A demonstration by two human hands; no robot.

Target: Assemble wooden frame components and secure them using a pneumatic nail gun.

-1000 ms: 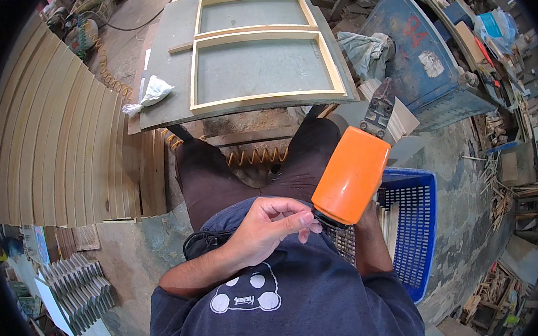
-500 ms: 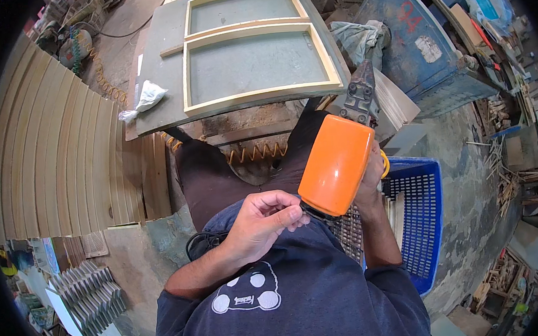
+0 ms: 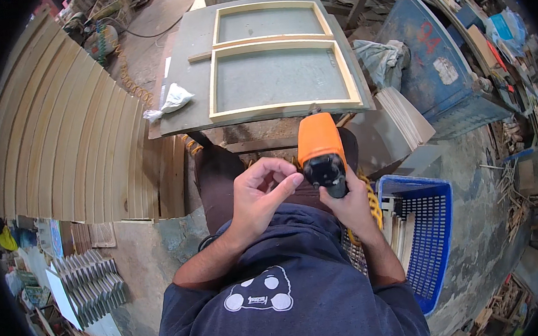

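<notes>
My right hand (image 3: 354, 207) is closed round the handle of an orange and black air nail gun (image 3: 318, 136). The gun's black rear end faces me, and its nose points away, toward the table's near edge. Beside it, my left hand (image 3: 259, 190) has its thumb and forefinger brought together near the gun's back, the other fingers curled; whether anything lies between the tips cannot be made out. Beyond the gun, a pale wooden frame (image 3: 286, 108) with a crossbar rests on a grey-topped table (image 3: 190, 73).
A white plastic bag (image 3: 177, 97) sits at the table's left corner. Tall stacked wooden pieces (image 3: 73, 132) stand at left. A yellow coiled hose (image 3: 373, 207) hangs by my right wrist, beside a blue crate (image 3: 448, 230) holding wood strips. A blue metal cabinet (image 3: 421, 73) stands far right.
The nail gun has swung from upright and tilted to pointing away, its back now toward me. My right hand has moved lower and inward; my left fingertips have come off the gun's rear.
</notes>
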